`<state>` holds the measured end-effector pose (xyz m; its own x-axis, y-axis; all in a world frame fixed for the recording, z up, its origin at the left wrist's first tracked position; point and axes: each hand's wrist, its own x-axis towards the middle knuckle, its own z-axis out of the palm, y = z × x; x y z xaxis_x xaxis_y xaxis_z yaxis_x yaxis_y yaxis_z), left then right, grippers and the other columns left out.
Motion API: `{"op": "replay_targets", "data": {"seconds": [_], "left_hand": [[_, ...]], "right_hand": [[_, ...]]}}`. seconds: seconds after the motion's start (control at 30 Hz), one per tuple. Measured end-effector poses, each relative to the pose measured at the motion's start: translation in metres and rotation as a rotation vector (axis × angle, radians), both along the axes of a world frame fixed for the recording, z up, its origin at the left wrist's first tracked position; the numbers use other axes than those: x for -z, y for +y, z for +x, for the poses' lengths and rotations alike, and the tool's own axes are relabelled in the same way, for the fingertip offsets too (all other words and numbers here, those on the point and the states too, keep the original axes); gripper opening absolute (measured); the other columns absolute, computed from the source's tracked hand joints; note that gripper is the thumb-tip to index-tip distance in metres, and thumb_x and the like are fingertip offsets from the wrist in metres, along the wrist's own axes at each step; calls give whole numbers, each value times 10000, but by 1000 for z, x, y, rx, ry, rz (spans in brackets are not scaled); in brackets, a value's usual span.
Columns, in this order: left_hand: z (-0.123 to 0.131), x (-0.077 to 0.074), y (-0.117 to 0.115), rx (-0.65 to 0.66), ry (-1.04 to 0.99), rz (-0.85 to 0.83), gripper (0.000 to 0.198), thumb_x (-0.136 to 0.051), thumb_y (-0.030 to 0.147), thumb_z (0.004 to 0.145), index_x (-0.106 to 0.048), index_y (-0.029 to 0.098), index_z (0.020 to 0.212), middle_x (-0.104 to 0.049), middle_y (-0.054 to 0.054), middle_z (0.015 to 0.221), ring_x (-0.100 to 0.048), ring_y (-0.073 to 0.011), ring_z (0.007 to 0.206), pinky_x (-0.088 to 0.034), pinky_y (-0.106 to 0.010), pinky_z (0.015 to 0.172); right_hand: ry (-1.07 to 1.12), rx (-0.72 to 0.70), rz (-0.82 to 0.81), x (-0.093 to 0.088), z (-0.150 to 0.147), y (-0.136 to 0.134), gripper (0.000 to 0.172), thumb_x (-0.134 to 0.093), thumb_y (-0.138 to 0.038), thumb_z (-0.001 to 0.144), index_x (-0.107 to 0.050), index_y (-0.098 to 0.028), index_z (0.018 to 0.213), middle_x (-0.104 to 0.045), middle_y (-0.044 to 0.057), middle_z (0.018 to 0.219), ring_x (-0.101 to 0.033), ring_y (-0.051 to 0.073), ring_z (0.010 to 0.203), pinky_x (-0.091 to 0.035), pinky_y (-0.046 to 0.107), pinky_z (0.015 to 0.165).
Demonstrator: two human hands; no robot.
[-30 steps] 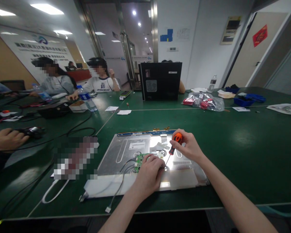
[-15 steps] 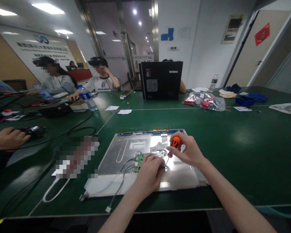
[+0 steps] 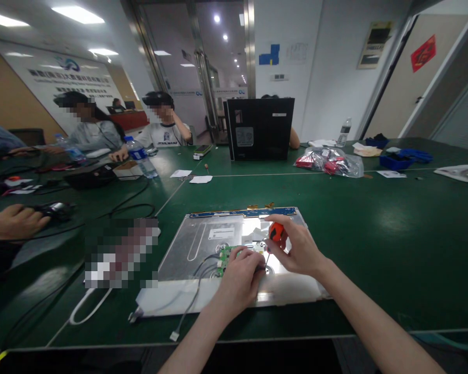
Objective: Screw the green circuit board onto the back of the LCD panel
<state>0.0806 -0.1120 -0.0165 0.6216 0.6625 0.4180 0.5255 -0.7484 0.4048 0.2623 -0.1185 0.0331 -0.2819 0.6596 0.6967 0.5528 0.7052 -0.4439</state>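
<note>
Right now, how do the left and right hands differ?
The left hand lies palm down on the green circuit board; the right hand sits higher, wrapped round the orange screwdriver. No tool shows in the left; the right holds its tool tilted, tip down. Both are over the metal panel.

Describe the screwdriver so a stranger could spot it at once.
On the green table, nearest the camera, lies a silvery metal panel. Above its middle the right hand grips the screwdriver, the only thing there with an orange handle.
</note>
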Motion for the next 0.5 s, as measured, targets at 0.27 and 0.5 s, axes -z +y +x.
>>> {"op": "replay_targets", "data": {"seconds": [0.27,0.5], "left_hand": [[1,1,0,-9,-17,17,177,-504,48,744,-517,212,811,-625,-9,810,-563,-204,817,-375,-424,891],[0,1,-1,8,-14,3,192,-491,43,747,-522,214,827,-624,-3,813,-570,-200,832,-369,-428,926]], "right_hand": [[-24,-26,31,3,-3,1,430,-556,-253,852,-396,-227,1250,-581,-7,792,-519,104,588,-416,220,521],[-14,-101,-10,-1,-4,-5,552,-483,-156,828,-324,-226,1352,-592,6,826,-532,120,618,-437,243,553]]}}
